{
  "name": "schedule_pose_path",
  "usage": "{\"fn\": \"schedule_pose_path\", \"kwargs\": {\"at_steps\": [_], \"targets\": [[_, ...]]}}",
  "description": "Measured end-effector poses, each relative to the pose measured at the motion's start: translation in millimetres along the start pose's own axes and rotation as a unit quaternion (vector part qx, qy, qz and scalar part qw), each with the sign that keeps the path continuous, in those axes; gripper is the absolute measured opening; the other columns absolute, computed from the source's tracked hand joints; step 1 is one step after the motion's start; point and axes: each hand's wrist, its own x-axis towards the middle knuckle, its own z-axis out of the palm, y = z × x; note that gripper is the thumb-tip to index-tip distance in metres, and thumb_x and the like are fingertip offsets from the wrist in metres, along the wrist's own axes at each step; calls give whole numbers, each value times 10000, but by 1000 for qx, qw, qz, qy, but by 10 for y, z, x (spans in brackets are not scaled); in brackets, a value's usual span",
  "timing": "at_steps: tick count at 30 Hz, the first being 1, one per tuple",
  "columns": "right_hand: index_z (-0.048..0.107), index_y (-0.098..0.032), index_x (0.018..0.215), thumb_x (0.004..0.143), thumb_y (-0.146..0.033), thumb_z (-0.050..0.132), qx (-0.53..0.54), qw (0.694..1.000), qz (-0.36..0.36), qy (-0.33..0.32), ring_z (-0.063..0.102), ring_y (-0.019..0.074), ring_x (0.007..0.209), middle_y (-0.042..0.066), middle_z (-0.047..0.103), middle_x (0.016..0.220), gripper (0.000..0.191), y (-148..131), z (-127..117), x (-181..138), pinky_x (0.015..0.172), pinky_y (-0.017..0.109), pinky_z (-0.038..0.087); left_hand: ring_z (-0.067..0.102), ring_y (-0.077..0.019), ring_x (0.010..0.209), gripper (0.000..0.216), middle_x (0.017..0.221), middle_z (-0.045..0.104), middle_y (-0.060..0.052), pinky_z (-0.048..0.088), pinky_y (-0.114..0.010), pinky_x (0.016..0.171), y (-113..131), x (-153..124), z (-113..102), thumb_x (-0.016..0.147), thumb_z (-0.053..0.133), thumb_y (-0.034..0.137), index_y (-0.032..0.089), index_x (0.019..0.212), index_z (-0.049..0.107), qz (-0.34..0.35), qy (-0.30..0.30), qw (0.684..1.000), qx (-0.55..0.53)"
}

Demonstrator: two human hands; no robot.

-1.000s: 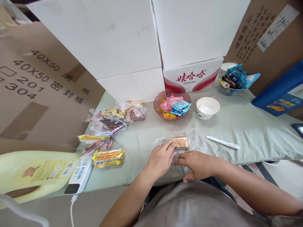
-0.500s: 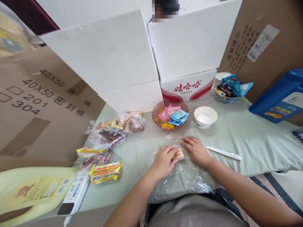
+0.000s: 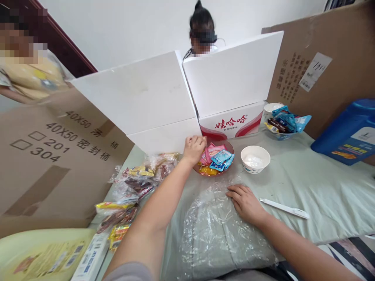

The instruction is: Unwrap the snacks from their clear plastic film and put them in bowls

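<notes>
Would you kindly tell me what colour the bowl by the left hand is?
The bowl is translucent pinkish red, best seen in the head view.

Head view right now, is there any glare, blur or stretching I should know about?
In the head view, white glints streak the clear plastic; in that same head view, small print on the pale yellow jug looks soft, and the blue bottle near the right edge appears slanted, perhaps partly from wide-angle stretch.

left: brown carton (image 3: 74, 177), printed "40X50" | below it: pale-yellow jug (image 3: 32, 244) | right: blue bottle (image 3: 340, 134) beside another carton (image 3: 322, 107) | upper left: person in yellow top (image 3: 35, 80)
</notes>
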Motion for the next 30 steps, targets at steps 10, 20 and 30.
{"fn": "schedule_pose_path", "kwargs": {"at_steps": [10,20,30], "targets": [[672,-204,1075,920,-148,469,28,1000,1,6,571,218,1102,80,659,1202,262,38,0,0,948,401,457,548,-214,1137,381,1183,617,-110,445,-363,996,-6,321,223,778,465,6,152,1078,649,-2,-3,996,-89],[482,-233,1419,910,-404,521,-123,990,19,-62,284,380,1404,100,405,1512,539,-26,56,-11,1096,547,260,539,-277,1205,344,1275,611,-114,443,-457,1001,928,-1651,151,883,548,336,225,1201,615,139,-131,976,-108],[487,-175,1402,923,-493,486,-71,993,51,-82,308,362,1406,159,387,1511,575,32,-188,80,1077,549,344,531,-324,1173,303,1228,604,-180,440,-513,993,225,-2437,-96,888,509,252,133,1137,634,-131,-23,990,-37]]}}
